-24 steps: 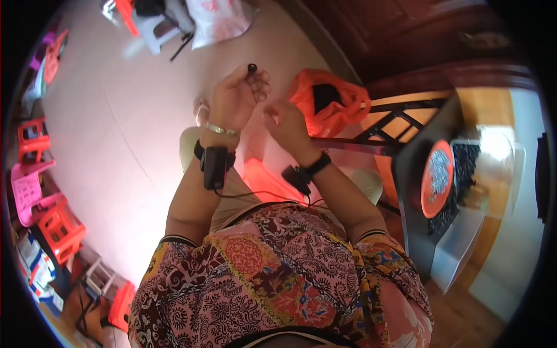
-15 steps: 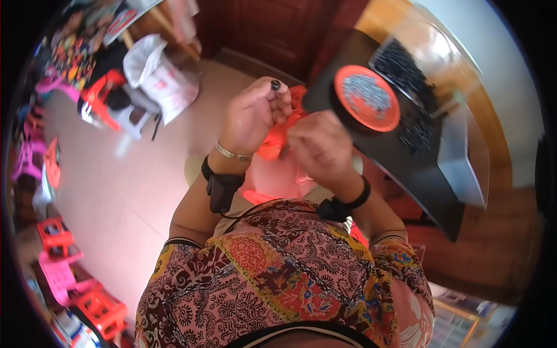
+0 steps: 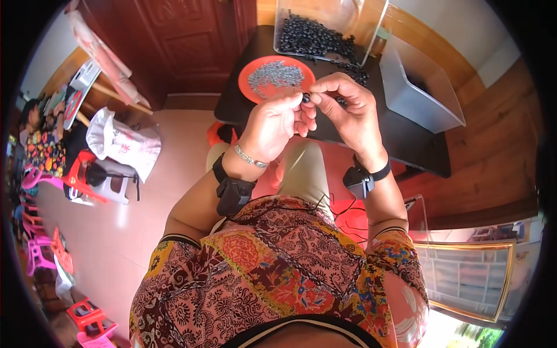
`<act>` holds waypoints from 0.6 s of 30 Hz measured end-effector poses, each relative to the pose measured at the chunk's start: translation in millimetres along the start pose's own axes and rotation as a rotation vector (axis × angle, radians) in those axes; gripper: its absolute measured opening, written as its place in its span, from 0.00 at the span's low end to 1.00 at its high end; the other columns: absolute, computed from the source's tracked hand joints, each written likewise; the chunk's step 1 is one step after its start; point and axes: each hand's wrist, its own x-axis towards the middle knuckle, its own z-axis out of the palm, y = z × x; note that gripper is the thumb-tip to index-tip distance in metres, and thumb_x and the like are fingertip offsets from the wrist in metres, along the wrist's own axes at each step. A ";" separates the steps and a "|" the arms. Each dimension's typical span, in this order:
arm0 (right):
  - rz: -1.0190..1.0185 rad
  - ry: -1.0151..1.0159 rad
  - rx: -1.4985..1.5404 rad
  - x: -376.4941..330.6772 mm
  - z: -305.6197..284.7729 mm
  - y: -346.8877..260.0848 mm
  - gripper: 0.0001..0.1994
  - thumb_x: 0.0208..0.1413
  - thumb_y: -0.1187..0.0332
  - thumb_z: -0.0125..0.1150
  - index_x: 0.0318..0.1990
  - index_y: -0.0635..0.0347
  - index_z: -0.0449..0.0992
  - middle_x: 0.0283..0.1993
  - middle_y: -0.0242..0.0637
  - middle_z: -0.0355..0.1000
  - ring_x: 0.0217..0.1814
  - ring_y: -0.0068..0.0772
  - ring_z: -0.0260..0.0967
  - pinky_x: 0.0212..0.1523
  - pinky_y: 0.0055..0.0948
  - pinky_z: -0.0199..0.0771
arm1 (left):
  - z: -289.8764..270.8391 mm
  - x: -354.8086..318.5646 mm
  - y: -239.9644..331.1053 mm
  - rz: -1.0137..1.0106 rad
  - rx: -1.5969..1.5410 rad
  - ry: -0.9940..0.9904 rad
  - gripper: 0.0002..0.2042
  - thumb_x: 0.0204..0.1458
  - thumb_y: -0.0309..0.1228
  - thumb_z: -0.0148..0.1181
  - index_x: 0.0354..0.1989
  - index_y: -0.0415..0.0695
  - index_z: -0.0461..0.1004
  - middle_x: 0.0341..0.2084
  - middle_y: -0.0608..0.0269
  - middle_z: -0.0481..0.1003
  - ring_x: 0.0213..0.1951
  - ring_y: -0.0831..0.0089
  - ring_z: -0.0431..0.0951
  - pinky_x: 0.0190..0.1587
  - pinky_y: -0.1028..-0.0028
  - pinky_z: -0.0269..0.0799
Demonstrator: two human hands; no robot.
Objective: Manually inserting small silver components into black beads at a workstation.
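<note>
My left hand is raised over the near edge of a black table, its thumb and index finger closed on a small round black piece. Fingertips of my right hand are pinched right beside that piece; whatever lies between them is too small to make out. Another little black piece shows within the curve of my right hand, and I cannot tell whether it is held. Just beyond my left fingers, a round red plate bears many small silvery metal pieces.
Behind the plate, a clear tub lies with many black pieces, some spilled onto the table. A translucent box stands at the right. On the floor to the left are a white sack and plastic stools.
My hands have come together at the small black piece; before, they were apart, the right one blurred and closed. The view has turned right, bringing the table to the front.
</note>
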 end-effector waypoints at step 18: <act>-0.214 -0.054 -0.051 34.7 71.9 -9.4 0.06 0.50 0.79 0.60 0.36 0.65 0.77 0.34 0.33 0.73 0.35 0.23 0.71 0.36 0.20 0.71 | -58.2 -23.7 49.1 0.177 -0.014 -0.285 0.12 0.57 0.36 0.45 0.39 0.40 0.70 0.32 0.60 0.75 0.34 0.67 0.74 0.37 0.72 0.67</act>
